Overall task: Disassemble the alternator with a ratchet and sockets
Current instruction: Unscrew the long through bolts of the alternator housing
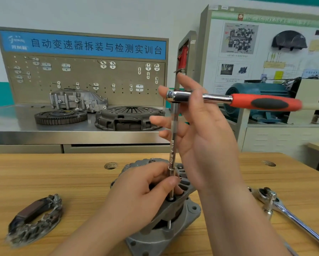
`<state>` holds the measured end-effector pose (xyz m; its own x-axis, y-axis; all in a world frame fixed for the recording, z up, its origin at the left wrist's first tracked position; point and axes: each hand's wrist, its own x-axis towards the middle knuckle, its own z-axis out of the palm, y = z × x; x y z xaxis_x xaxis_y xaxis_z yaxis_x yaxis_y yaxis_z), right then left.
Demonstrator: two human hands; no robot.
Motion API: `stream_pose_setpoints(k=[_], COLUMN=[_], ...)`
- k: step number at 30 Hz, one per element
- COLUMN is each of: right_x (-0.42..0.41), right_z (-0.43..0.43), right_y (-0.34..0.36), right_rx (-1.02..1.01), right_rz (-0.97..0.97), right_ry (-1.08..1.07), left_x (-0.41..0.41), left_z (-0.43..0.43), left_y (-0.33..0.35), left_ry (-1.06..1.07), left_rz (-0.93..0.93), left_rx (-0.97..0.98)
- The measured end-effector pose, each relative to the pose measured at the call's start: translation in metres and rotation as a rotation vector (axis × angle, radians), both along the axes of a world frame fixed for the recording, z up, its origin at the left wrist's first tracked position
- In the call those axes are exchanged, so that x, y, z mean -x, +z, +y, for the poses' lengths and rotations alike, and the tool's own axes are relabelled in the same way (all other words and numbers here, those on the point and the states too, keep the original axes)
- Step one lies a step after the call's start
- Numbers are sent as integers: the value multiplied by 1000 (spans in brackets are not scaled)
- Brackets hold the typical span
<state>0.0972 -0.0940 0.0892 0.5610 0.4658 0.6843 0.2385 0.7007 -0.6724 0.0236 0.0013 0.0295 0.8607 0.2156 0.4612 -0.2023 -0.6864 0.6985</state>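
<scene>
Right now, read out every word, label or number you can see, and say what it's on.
"自动变速器拆装与检测实训台": blue banner on the pegboard.
The banner's logo: blurred.
Engraving on the extension bar under the ratchet: blurred.
Header and captions on the display board: too small to read.
</scene>
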Motion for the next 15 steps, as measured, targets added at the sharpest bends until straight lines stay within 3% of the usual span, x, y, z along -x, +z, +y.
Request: stream_pose_setpoints(k=[4, 11, 15], right_x=[1, -4, -1], right_z=[3, -1, 3], right_y=[-3, 2, -1], right_rx=[-42, 31, 17], right_rz=[-176, 147, 63], right_ry=[-257, 173, 24], left_x=[-3, -1, -2], left_z=[2, -3, -1], left_y=[-4, -1, -2], left_ry=[33, -1, 27], left_rz=[15, -7, -10], left_rx=[23, 41, 36])
